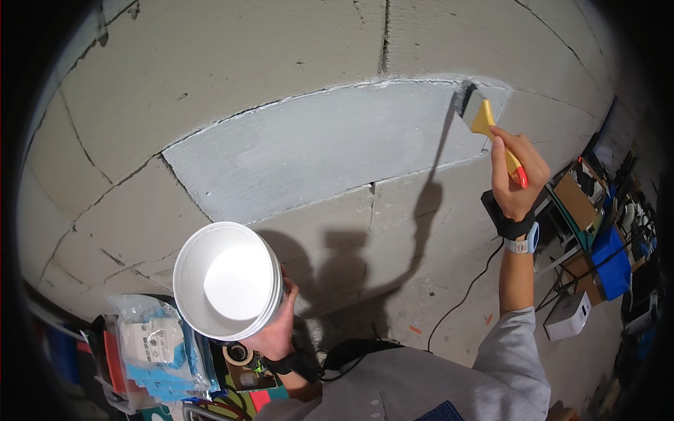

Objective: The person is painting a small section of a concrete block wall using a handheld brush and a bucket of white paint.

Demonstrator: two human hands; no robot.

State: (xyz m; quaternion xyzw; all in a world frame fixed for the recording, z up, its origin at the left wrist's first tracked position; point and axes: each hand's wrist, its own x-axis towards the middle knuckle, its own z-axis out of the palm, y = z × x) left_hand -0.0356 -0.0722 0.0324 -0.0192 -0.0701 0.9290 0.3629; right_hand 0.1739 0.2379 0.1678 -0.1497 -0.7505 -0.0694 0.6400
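Note:
My right hand [518,172] is closed round the yellow, red-tipped handle of a paintbrush [483,118]. The dark bristles touch the wall near the right end of a painted white block [316,147], which looks paler than the blocks about it. Low on the left, my left hand [275,335] grips a white plastic bucket [184,277] from its right side and underneath. White paint [242,288] shows at the bottom of the bucket, whose mouth is tilted toward me. Most of the left fingers are hidden behind the bucket.
Clear plastic packages [158,344] with blue contents lie below the bucket, beside a roll of tape [238,353]. At right stand a white box [568,316], a blue bin [611,263] and cardboard. A black cable [460,303] runs across the floor.

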